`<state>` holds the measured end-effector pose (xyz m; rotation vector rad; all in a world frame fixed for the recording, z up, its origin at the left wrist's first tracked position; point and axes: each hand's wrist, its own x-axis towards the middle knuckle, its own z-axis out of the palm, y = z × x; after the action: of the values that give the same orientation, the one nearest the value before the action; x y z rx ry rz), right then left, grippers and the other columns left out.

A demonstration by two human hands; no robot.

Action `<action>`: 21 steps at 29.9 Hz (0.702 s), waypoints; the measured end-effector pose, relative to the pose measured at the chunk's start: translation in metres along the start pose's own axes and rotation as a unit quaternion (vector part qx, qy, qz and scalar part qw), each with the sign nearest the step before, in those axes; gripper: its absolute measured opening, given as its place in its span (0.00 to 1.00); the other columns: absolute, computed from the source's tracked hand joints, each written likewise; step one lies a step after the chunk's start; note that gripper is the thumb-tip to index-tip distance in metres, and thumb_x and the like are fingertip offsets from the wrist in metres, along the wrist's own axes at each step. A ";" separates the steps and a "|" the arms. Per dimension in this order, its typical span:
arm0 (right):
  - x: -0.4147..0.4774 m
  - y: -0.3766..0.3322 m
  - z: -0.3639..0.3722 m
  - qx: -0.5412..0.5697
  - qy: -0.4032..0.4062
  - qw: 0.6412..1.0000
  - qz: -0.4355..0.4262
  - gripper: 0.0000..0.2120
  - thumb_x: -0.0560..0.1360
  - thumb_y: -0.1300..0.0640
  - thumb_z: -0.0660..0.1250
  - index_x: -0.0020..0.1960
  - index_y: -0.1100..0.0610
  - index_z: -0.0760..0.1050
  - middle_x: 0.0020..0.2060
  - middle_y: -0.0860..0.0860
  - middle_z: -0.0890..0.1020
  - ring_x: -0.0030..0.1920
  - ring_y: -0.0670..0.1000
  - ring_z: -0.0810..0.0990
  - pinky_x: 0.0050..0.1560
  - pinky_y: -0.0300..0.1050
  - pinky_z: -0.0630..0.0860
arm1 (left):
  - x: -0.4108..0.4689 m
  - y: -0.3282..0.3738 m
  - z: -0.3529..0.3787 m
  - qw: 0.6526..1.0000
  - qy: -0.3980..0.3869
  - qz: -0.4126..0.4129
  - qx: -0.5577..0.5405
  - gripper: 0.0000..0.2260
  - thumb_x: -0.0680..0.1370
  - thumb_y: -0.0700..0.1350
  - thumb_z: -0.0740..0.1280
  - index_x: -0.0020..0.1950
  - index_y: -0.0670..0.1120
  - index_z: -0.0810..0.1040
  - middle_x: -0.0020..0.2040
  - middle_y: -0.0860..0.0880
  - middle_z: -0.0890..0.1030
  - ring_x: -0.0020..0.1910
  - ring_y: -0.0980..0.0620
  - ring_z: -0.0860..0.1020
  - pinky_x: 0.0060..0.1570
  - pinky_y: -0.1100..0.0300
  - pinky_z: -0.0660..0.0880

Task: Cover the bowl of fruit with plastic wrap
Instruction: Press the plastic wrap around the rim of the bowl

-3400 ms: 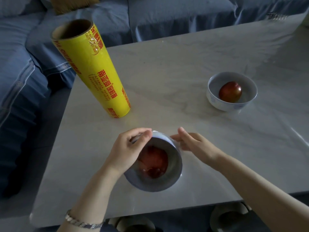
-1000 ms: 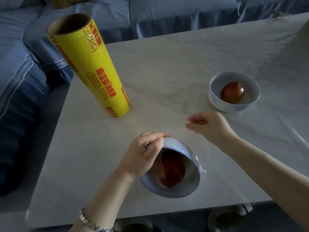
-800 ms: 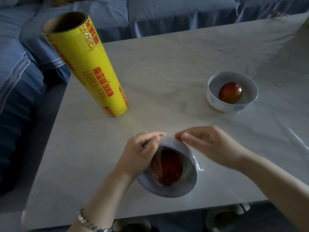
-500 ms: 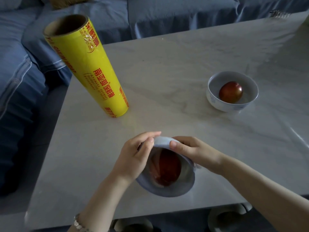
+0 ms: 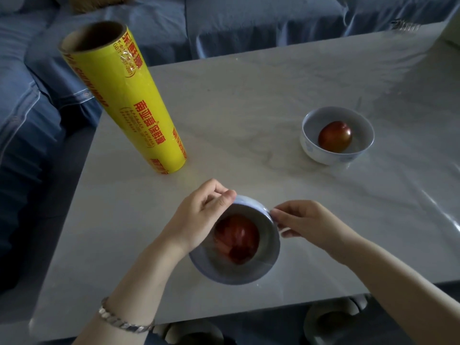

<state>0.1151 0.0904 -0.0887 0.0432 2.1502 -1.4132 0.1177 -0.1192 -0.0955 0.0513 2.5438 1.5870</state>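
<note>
Your right hand (image 5: pixel 308 225) has slid from the far rim to the right side of the near bowl (image 5: pixel 271 247), where its fingertips now pinch the loose edge of the plastic wrap (image 5: pixel 281 229), probably to draw it snug down the wall. Your left hand (image 5: pixel 199 217) pinches the far-left rim between thumb and fingers. This steadies the bowl, which is tipped toward you near the front edge of the desk (image 5: pixel 249 95), with 1 red fruit (image 5: pixel 236 237) under the film.

The left hand (image 5: pixel 196 220) and the right hand (image 5: pixel 311 225) are bare, from the fingers back past the wrists. Well behind the left fingers, at the wrist, sits a silver metal bracelet (image 5: pixel 122 322) of flat, chunky links, shiny where light catches it. Visible nails look short.
</note>
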 end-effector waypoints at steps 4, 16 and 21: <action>0.006 -0.010 0.005 -0.003 -0.005 1.000 -0.030 0.06 0.73 0.56 0.67 0.39 0.53 0.80 0.33 0.48 0.81 0.30 0.37 0.76 0.35 0.30 0.74 | 0.002 -0.005 -0.007 0.998 0.027 -0.050 -0.002 0.10 0.70 0.53 0.57 0.39 0.48 0.72 0.35 0.53 0.74 0.38 0.54 0.71 0.40 0.59 0.67; 0.017 -0.037 0.004 -0.054 0.010 0.995 -0.080 0.11 0.79 0.59 0.56 0.40 0.56 0.73 0.34 0.47 0.77 0.35 0.45 0.75 0.40 0.35 0.74 | -0.001 -0.002 -0.004 0.998 0.054 -0.025 0.034 0.29 0.68 0.70 0.58 0.37 0.44 0.80 0.35 0.58 0.79 0.38 0.62 0.75 0.43 0.62 0.72; 0.019 -0.050 -0.005 0.009 0.030 0.997 -0.072 0.13 0.79 0.61 0.56 0.37 0.57 0.70 0.30 0.50 0.74 0.28 0.45 0.71 0.38 0.42 0.71 | -0.002 0.007 0.015 0.993 0.108 -0.007 -0.040 0.30 0.70 0.64 0.58 0.37 0.35 0.77 0.34 0.51 0.72 0.34 0.57 0.70 0.36 0.60 0.68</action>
<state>0.0811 0.0676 -0.0545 -0.0656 2.2283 -1.5290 0.1215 -0.1032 -0.0952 -0.1556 2.6265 1.7748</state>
